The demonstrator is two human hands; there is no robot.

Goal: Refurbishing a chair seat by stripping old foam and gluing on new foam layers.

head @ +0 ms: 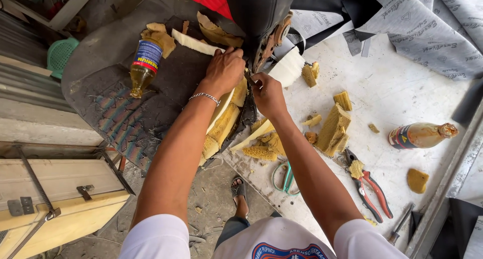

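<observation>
Crumbly yellow foam [334, 130] under my hands; matt black seat cover [151, 88]; glossy plastic bottle [142, 67]; scuffed white tabletop [397, 88]; red rubber-handled metal pliers [370, 186].

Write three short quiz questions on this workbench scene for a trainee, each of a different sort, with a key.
1. True or false: the red-handled pliers lie on the white table.
2. Which hand presses on the foam strip? A. left hand B. right hand
3. Fill in: the bottle on the dark seat cover has a ____ label.

Key: 1 true; 2 A; 3 blue.
</observation>
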